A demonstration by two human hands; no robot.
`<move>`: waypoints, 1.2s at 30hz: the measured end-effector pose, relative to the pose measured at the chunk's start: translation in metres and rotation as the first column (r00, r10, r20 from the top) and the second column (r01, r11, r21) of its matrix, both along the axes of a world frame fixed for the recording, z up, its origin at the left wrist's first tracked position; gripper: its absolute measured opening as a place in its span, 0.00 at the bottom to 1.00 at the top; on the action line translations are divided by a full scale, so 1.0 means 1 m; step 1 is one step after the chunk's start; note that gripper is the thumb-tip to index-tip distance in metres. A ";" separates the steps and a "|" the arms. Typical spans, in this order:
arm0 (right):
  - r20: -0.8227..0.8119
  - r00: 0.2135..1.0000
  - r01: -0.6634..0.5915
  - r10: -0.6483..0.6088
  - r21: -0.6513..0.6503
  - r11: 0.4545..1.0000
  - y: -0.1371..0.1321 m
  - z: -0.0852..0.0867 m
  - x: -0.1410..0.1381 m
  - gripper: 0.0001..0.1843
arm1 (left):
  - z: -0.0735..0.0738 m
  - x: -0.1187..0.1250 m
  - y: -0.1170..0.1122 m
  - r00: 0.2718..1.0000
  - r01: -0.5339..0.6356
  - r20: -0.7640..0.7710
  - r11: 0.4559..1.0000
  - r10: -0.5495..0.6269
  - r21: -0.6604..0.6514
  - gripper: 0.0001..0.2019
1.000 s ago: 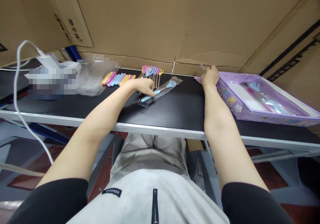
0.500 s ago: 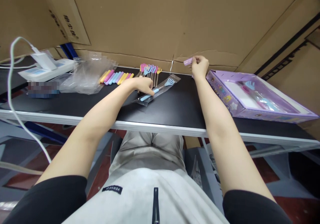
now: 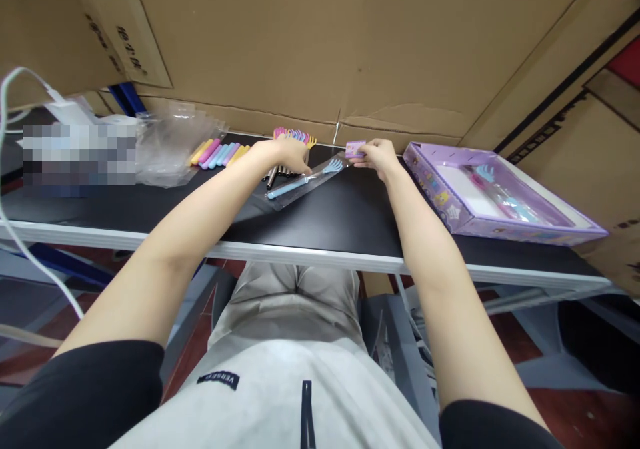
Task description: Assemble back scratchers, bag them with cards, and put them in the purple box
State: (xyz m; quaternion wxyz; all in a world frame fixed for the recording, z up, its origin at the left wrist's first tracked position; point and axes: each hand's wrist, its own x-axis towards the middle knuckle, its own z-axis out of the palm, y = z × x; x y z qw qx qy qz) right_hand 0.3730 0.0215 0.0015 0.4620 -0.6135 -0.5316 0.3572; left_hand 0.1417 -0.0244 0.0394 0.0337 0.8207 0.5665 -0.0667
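A light-blue back scratcher (image 3: 289, 188) with a claw-shaped head lies in a clear plastic bag (image 3: 320, 177), slanting across the black table. My left hand (image 3: 290, 154) is at the bag's upper edge, thumb and fingers closed on it; most of its fingers are hidden. In my right hand (image 3: 379, 156) a small purple printed card (image 3: 355, 148) is pinched, held at the bag's right end by the claw. Behind and under my left hand lie several back scratchers (image 3: 295, 133) with pink, blue, purple and yellow claws and metal rods.
Coloured handles (image 3: 220, 155) lie in a row on the left, beside a heap of clear bags (image 3: 173, 145). A white charger (image 3: 70, 110) and cable stand farther left. On the right, an open purple box (image 3: 463, 219) holds a bagged scratcher. Cardboard (image 3: 300, 49) walls the back.
My right hand has brought the card left and down to the bag's end. My left thumb has moved off the blue handle up to the bag's edge. The view has shifted slightly.
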 end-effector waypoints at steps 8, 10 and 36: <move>0.389 0.921 -0.095 0.014 0.188 0.978 0.010 -0.023 0.013 0.12 | -0.012 0.049 0.028 0.960 -0.045 0.275 0.997 0.059 -0.059 0.37; 0.434 0.901 -0.103 0.009 0.192 0.976 0.011 -0.026 0.014 0.12 | -0.018 0.055 0.034 0.947 -0.068 0.307 0.995 0.090 -0.079 0.43; 0.070 0.996 0.038 -0.053 0.200 0.979 0.061 -0.058 0.028 0.21 | -0.046 0.076 0.025 0.445 -0.185 0.803 0.918 0.397 -0.351 0.21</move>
